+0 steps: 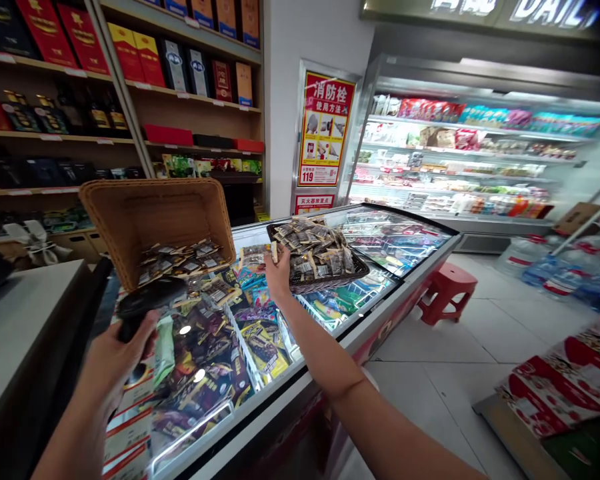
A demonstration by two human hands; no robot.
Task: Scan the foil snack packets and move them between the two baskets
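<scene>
My left hand (pixel 123 353) is closed round the grip of a black handheld barcode scanner (pixel 153 298), its head tilted over the freezer's left end. My right hand (pixel 279 272) pinches a small clear packet (pixel 254 255) with dark contents and a pale strip, held just left of a dark woven basket (pixel 325 283). That basket is heaped with similar packets (pixel 313 243) and rests on the freezer's glass top. Tipped up at the left, a tan wicker basket (pixel 155 207) has more such packets (pixel 185 259) along its lower side.
Beneath the glass, the chest freezer (pixel 395 293) holds wrapped ices in wire bins. A pale counter (pixel 35 300) stands left, boxed-bottle shelves (pixel 190 120) behind. A red stool (pixel 450 290), water jugs (pixel 527 253) and red-white cartons (pixel 565 380) are on the floor at right.
</scene>
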